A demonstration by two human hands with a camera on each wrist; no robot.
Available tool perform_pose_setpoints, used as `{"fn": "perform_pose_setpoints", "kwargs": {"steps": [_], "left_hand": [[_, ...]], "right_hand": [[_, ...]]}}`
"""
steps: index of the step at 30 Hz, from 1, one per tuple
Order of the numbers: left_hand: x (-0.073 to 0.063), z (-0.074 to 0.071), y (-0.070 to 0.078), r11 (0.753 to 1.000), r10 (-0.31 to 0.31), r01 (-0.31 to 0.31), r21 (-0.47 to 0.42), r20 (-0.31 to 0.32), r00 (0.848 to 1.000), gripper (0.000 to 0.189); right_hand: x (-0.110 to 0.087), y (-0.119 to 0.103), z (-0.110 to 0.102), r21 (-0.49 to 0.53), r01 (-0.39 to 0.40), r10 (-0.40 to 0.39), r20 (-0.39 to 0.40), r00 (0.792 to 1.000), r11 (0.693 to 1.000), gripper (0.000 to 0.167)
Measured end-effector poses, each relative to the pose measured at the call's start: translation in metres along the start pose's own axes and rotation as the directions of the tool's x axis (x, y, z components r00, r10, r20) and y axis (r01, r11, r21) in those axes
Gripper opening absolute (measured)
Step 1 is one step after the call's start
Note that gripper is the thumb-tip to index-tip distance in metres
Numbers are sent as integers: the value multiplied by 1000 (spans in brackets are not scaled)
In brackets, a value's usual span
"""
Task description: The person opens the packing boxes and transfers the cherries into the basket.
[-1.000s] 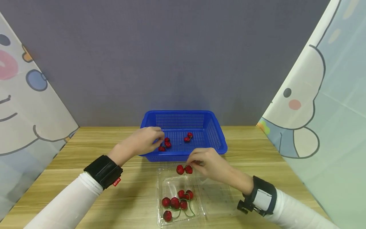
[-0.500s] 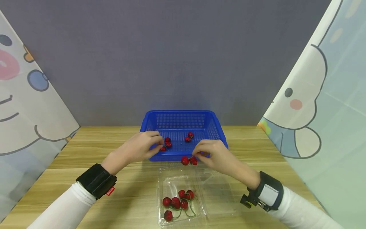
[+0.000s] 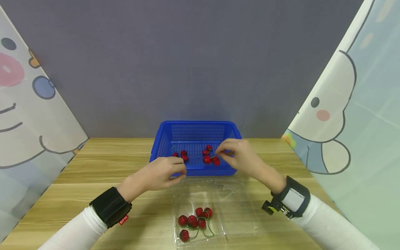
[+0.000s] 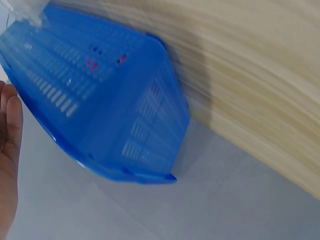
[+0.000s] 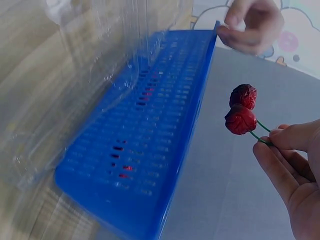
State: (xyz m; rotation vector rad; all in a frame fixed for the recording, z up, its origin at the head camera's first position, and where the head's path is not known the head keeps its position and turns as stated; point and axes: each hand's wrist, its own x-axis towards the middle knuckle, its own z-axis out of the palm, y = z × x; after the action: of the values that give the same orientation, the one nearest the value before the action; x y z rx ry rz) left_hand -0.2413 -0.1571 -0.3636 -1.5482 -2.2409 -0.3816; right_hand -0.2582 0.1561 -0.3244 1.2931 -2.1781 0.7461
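My right hand (image 3: 239, 155) pinches the thin green stems of a pair of red cherries (image 5: 241, 120) between thumb and fingertips. Those two cherries hang over the right part of the blue basket (image 3: 193, 172), and the right wrist view has them outside its near wall. In the basket lie several more cherries (image 3: 184, 158), some at the left and a pair (image 3: 206, 150) near the middle. My left hand (image 3: 165, 172), fingers loosely curled with nothing seen between them, hovers at the basket's front left corner.
In front of the basket lies a clear plastic clamshell box (image 3: 176, 201), its lid (image 3: 240, 218) folded out to the right. Several stemmed cherries (image 3: 192, 221) sit in its near half. Behind the wooden table (image 3: 122, 156) rises a grey panel (image 3: 200, 69).
My right hand has carried the pair of cherries from above the clamshell box up and forward over the basket. My left hand has drawn back from the cherries in the basket toward its front edge.
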Motion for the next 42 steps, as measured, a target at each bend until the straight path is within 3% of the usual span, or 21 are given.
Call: {"fn": "perform_pose_setpoints", "kwargs": {"steps": [14, 21, 28, 31, 33, 39, 42], "left_hand": [[4, 16, 27, 1000, 19, -15, -24, 164, 986, 3], [7, 22, 43, 1000, 12, -6, -21, 330, 944, 6], [10, 24, 55, 998, -27, 46, -36, 411, 911, 8], [13, 25, 62, 999, -28, 35, -7, 437, 899, 9], [15, 25, 66, 1000, -17, 18, 2, 437, 899, 10], [21, 29, 77, 999, 38, -45, 9, 390, 920, 13], [23, 32, 82, 998, 46, -63, 31, 386, 922, 17]], "right_hand": [[17, 25, -10, -50, -69, 69, 2, 998, 996, 14], [28, 38, -11, -86, -87, 91, 40, 995, 992, 13], [41, 48, -13, -136, -179, 192, 97, 976, 975, 9], [45, 52, -13, -154, -216, 236, 120, 964, 964, 8], [48, 55, -12, -161, -233, 256, 134, 957, 959, 8], [55, 65, -10, -181, -267, 297, 164, 941, 947, 8], [59, 72, -8, -185, -276, 309, 181, 934, 943, 7]]}}
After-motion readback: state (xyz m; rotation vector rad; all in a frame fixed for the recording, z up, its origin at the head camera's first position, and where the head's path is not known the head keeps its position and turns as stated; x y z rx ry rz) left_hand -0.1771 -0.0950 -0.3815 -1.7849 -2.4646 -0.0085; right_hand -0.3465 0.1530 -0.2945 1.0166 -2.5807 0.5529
